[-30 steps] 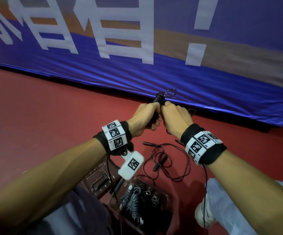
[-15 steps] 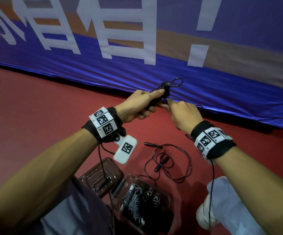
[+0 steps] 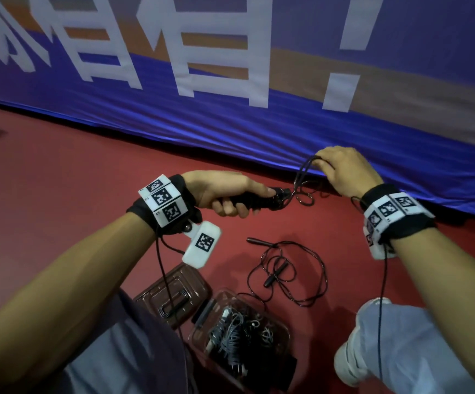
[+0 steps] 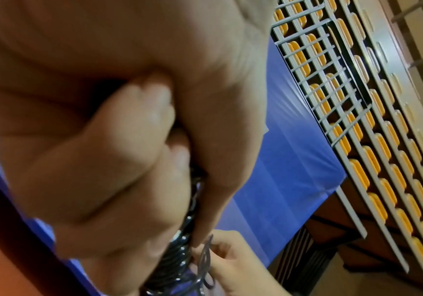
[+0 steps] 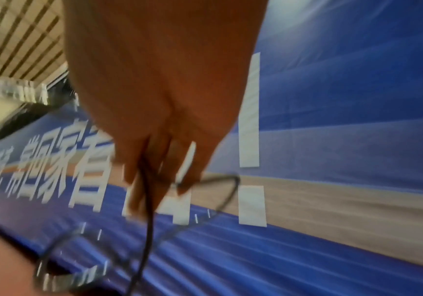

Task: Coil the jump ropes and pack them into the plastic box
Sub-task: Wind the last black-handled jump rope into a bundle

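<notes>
My left hand (image 3: 230, 194) grips the black handles of a jump rope (image 3: 261, 198), with cord wound round them (image 4: 177, 258). My right hand (image 3: 341, 169) pinches a loop of that rope's thin black cord (image 3: 305, 177) up and to the right of the handles; the cord hangs from its fingers (image 5: 149, 200). A second black jump rope (image 3: 287, 271) lies loose on the red floor below the hands. The clear plastic box (image 3: 283, 331) stands open near my knees and holds coiled ropes (image 3: 230, 339).
The box's brown-tinted lid (image 3: 173, 294) lies beside it on the left. A blue banner (image 3: 230, 81) with white characters closes off the far side of the red floor (image 3: 60, 180). My white shoe (image 3: 347, 362) and my knee are at the lower right.
The hands were together at the handles; my right hand has pulled away to the upper right, drawing out a loop of cord. My left hand has lowered and turned the handles sideways.
</notes>
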### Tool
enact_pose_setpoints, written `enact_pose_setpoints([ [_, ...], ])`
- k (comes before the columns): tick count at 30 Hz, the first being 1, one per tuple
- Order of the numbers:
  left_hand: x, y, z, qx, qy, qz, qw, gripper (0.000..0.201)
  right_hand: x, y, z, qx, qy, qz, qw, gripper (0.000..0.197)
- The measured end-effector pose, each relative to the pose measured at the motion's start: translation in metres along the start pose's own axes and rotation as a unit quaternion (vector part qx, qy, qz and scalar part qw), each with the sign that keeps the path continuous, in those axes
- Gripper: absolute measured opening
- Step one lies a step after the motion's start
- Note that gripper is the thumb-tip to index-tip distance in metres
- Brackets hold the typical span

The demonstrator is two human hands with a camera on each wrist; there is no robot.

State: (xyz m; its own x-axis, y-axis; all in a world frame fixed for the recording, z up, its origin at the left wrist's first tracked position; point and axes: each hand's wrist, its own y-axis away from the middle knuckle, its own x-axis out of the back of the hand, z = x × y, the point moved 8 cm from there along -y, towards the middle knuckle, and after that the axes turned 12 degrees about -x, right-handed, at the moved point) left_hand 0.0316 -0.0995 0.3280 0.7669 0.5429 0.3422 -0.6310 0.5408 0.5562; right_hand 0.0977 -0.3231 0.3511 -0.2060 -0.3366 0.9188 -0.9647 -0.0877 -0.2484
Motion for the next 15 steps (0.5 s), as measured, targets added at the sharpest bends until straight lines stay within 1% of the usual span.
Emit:
enact_pose_setpoints([
  [2,0.009,-0.002,-0.008,0.019,-0.024,0.029,0.999,0.045,-0.003,0.001,0.005,-0.015,-0.030,-0.091,0.995,0.018],
  [4,0.024,-0.002,-0.014,0.025,-0.052,0.087,0.995,0.043,-0.018,0.009,0.014,-0.042,0.022,-0.178,0.983,0.015],
  [5,0.031,-0.002,-0.016,0.024,-0.061,0.111,0.992,0.043,-0.031,0.016,0.017,-0.055,0.074,-0.222,0.971,0.021],
  [6,0.036,-0.002,-0.017,0.021,-0.073,0.128,0.989,0.043,-0.044,0.025,0.017,-0.062,0.120,-0.265,0.955,0.037],
  [7,0.040,-0.001,-0.017,0.016,-0.094,0.140,0.986,0.043,-0.059,0.034,0.016,-0.070,0.145,-0.308,0.938,0.059],
  [8,0.043,-0.001,-0.016,0.010,-0.121,0.149,0.981,0.044,-0.069,0.041,0.010,-0.076,0.126,-0.340,0.929,0.081],
  [9,0.043,0.000,-0.014,0.003,-0.143,0.153,0.978,0.044,-0.075,0.045,-0.002,-0.077,0.072,-0.357,0.928,0.096],
  [10,0.042,0.000,-0.012,-0.005,-0.153,0.151,0.977,0.045,-0.077,0.045,-0.016,-0.073,0.000,-0.359,0.930,0.105],
  [12,0.036,-0.002,-0.010,-0.018,-0.153,0.137,0.979,0.046,-0.077,0.040,-0.037,-0.077,-0.146,-0.342,0.925,0.111],
  [13,0.034,-0.002,-0.008,-0.022,-0.152,0.130,0.979,0.046,-0.079,0.038,-0.043,-0.093,-0.214,-0.342,0.910,0.110],
  [14,0.032,-0.003,-0.007,-0.023,-0.149,0.126,0.980,0.046,-0.081,0.040,-0.048,-0.109,-0.279,-0.353,0.886,0.107],
  [15,0.031,-0.003,-0.005,-0.025,-0.142,0.122,0.982,0.046,-0.086,0.042,-0.052,-0.128,-0.337,-0.371,0.856,0.103],
])
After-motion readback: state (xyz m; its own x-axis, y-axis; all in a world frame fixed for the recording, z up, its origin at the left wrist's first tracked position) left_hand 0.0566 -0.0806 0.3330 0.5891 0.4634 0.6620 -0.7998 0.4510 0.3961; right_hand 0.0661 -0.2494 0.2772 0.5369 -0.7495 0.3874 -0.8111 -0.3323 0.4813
